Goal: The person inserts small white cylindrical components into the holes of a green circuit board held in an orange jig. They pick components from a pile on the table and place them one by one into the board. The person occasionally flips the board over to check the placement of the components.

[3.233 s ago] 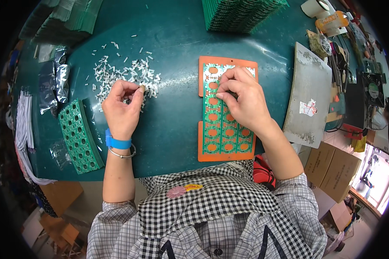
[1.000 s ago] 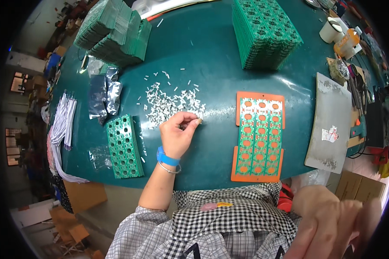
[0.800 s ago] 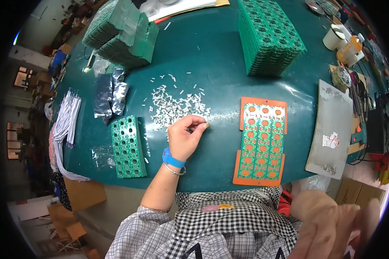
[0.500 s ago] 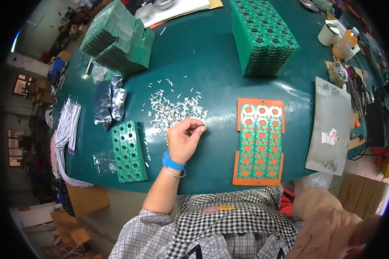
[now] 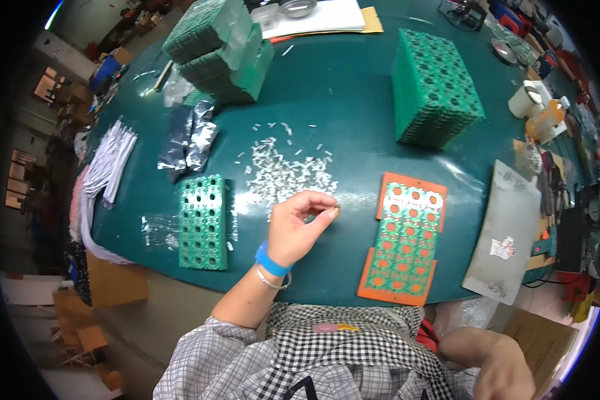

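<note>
My left hand [image 5: 300, 228], wearing a blue band and a bracelet at the wrist, is over the table at the near edge of a pile of small white parts [image 5: 283, 175]. Its thumb and forefinger are pinched together; whatever sits between them is too small to make out. Right of it, a green circuit board panel [image 5: 407, 233] with rows of round openings lies on an orange fixture [image 5: 367, 283]. Low at the right edge of my body is my right hand [image 5: 507, 377], smeared by motion, its fingers not distinguishable.
A smaller green board stack [image 5: 203, 227] lies left of the pile, near silver bags [image 5: 200, 137] and white wire bundles [image 5: 110, 163]. Tall board stacks stand at far left [image 5: 230, 60] and far right [image 5: 437, 90]. A grey plate [image 5: 503, 227] lies at the right edge.
The whole view has shifted and tilted, so the table things appear farther right. My left hand stays pinched by the pile. My right hand has dropped lower, away from the camera.
</note>
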